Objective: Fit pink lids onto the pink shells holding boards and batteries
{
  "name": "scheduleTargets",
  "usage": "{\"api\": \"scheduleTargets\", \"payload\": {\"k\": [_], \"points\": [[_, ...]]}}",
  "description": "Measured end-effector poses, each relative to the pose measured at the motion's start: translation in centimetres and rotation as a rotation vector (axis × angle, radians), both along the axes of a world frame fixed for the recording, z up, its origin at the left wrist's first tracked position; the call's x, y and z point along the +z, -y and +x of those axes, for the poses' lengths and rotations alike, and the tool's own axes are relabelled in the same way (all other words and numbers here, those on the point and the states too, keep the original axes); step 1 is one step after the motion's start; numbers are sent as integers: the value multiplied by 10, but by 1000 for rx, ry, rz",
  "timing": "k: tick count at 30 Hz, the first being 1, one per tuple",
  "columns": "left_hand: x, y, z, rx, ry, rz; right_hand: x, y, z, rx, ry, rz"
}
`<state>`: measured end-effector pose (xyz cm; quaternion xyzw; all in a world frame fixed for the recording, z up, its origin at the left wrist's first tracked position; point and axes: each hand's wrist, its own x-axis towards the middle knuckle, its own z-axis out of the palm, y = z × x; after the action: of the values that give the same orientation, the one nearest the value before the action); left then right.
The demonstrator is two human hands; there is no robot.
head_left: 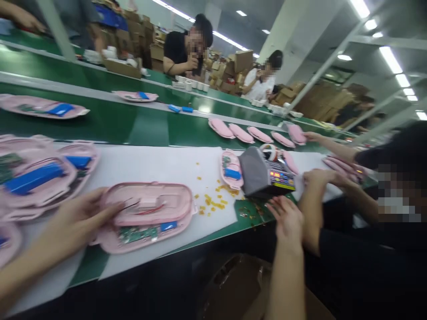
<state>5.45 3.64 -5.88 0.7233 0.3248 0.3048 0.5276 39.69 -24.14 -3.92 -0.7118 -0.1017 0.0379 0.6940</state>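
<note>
My left hand [78, 215] grips the left end of a pink plastic shell half [151, 190], thumb on its inner face beside thin red and black wires. Right below it, overlapping, lies another pink shell half [113, 242] with a green circuit board [138, 234] and a blue battery [168, 226]. My right hand [283, 215] reaches to the front lower edge of a grey tape dispenser [256, 173] with a lit red display. Its fingers are stretched out and slightly apart, with nothing visible in them. A further open pink shell [227, 182] leans near the dispenser's left side.
Yellow tape bits [211, 202] lie scattered on the white sheet [160, 162]. Open pink shells with blue batteries [33, 178] are piled at left. Closed pink cases [242, 133] line the green conveyor [187, 129]. A co-worker's arms [313, 200] are close at right; people sit opposite.
</note>
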Motion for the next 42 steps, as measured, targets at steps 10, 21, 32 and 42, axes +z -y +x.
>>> {"api": "scheduleTargets", "payload": {"k": [10,21,32,42], "points": [[15,12,-2,-127,190,-298,62,-169,-173,1078,949,-459],[-2,14,-5,-96,251,-196,39,-204,-189,892,1143,-746],[11,16,-12,-149,80,34,62,-185,-168,1061,902,-601],[62,-38,-56,-575,-381,705,13,-141,-196,1115,1190,-904]]}}
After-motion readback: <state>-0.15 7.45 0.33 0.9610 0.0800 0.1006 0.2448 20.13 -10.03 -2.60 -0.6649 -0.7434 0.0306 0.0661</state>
